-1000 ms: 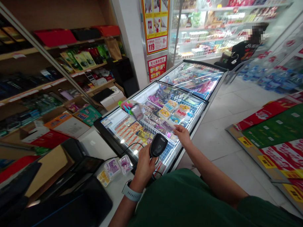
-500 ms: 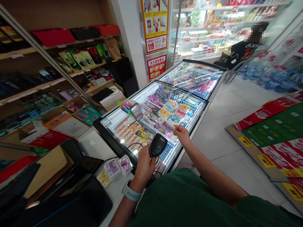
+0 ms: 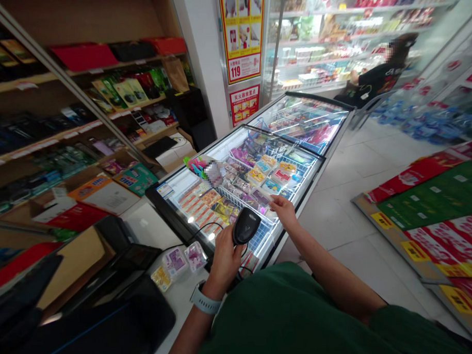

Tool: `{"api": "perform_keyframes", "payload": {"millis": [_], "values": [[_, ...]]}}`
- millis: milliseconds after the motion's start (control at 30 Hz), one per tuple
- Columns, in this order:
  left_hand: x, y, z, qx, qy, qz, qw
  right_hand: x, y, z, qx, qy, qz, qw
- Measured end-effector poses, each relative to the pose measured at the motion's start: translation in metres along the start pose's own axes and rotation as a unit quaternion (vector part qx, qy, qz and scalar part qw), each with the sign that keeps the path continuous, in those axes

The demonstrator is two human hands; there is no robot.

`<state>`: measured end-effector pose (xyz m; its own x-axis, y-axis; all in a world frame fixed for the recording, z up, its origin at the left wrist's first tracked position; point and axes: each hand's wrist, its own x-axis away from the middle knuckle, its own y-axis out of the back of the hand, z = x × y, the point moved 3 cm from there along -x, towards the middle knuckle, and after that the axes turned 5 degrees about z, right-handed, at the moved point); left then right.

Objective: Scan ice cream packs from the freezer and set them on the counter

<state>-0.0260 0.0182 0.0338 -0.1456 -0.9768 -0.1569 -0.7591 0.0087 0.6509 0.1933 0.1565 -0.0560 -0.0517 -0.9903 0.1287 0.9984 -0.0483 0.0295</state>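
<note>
Glass-topped freezer [image 3: 170,219]; above its near end, scanner [image 3: 247,227], left hand [image 3: 225,251] with fingers clamped round its handle; purple pack [image 3: 260,197] beyond, right hand [image 3: 282,209] apparently pinching its edge, leaving the face uncovered.

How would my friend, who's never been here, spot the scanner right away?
Find the long glass-topped freezer in the middle. At its near end is the left hand, with a pale watch on its wrist. It holds the scanner: plain black with a rounded head, unlike the colourful packs beyond it.
</note>
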Motion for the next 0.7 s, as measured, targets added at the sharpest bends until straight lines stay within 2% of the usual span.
{"api": "perform_keyframes", "payload": {"millis": [200, 367, 533, 700], "values": [[0.0, -0.001, 0.0, 0.014, -0.002, 0.003, 1.0, -0.002, 0.002, -0.006, 0.014, 0.001, 0.003, 1.0], [0.001, -0.002, 0.003, 0.01, -0.008, 0.005, 1.0, -0.005, 0.005, -0.02, 0.057, 0.0, 0.005, 0.998], [0.002, -0.003, 0.005, 0.0, -0.012, 0.0, 1.0, -0.011, 0.02, -0.035, 0.153, 0.011, -0.019, 0.988], [0.004, -0.002, 0.002, 0.0, -0.002, 0.0, 1.0, -0.028, 0.041, -0.034, 0.274, 0.037, -0.062, 0.959]]}}
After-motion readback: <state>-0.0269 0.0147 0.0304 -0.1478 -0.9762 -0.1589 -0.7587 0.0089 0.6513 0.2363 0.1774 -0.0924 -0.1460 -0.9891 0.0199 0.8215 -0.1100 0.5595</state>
